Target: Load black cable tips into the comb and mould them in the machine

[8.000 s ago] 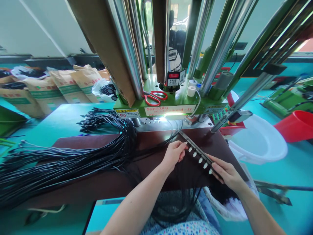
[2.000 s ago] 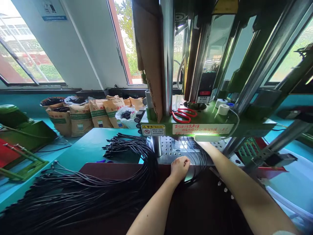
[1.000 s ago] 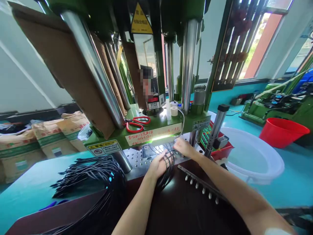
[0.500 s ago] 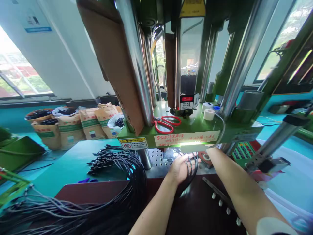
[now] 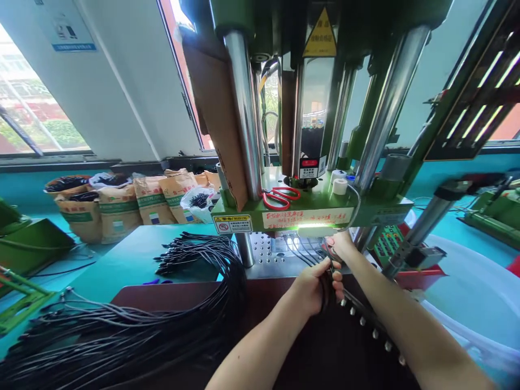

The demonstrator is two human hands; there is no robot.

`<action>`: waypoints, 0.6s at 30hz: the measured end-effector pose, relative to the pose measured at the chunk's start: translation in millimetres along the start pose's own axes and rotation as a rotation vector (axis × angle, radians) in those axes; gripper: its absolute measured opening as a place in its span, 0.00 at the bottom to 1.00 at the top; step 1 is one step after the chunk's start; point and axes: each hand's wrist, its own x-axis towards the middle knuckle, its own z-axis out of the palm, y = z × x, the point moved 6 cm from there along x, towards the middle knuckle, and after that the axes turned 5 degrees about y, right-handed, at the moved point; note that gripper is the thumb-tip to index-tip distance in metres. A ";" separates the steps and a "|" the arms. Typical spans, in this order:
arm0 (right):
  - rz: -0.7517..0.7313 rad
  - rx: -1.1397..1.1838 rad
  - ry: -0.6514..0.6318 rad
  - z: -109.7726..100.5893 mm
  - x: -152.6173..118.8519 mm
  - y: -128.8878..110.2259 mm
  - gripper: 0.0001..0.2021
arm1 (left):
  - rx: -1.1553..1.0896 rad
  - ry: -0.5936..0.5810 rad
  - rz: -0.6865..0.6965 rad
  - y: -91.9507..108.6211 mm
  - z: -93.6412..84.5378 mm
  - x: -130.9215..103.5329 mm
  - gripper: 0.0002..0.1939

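Note:
My left hand point(image 5: 314, 290) is closed around several black cables point(image 5: 297, 250), in front of the press. From that fist the cables fan up and leftward over the metal bed point(image 5: 266, 254) under the raised green plate. My right hand point(image 5: 343, 245) reaches beneath the plate's front edge, close to the cables' far part. Its fingers are mostly hidden there, so its grip does not show. A large bundle of black cables point(image 5: 221, 303) lies to the left, draped over the dark red tabletop.
Red-handled scissors point(image 5: 281, 198) and a white roll point(image 5: 339, 187) rest on the green press plate point(image 5: 369, 211). A bar with white knobs point(image 5: 374, 334) lies at right, beside a large white tub point(image 5: 475, 287). Paper sacks point(image 5: 117, 216) stand behind on the left.
My left hand has gone from loosely open under the cables to closed around them, slightly lower and rightward. The cables now stretch toward the bed. The camera view has shifted.

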 end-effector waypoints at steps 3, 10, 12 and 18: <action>0.043 0.054 0.073 -4.3 -13.2 1.8 0.17 | -0.124 0.039 -0.012 -10.4 9.1 -24.1 0.10; 0.060 0.151 0.122 -8.8 -45.7 -13.5 0.09 | 0.083 -0.020 -0.035 -72.9 2.2 -89.9 0.09; 0.036 0.155 0.114 -14.9 -52.5 -19.7 0.09 | 0.239 -0.124 -0.047 -95.5 0.1 -115.7 0.10; 0.013 0.013 0.163 -71.0 -76.0 -24.0 0.12 | 0.243 -0.139 0.423 -10.9 -5.8 -208.8 0.18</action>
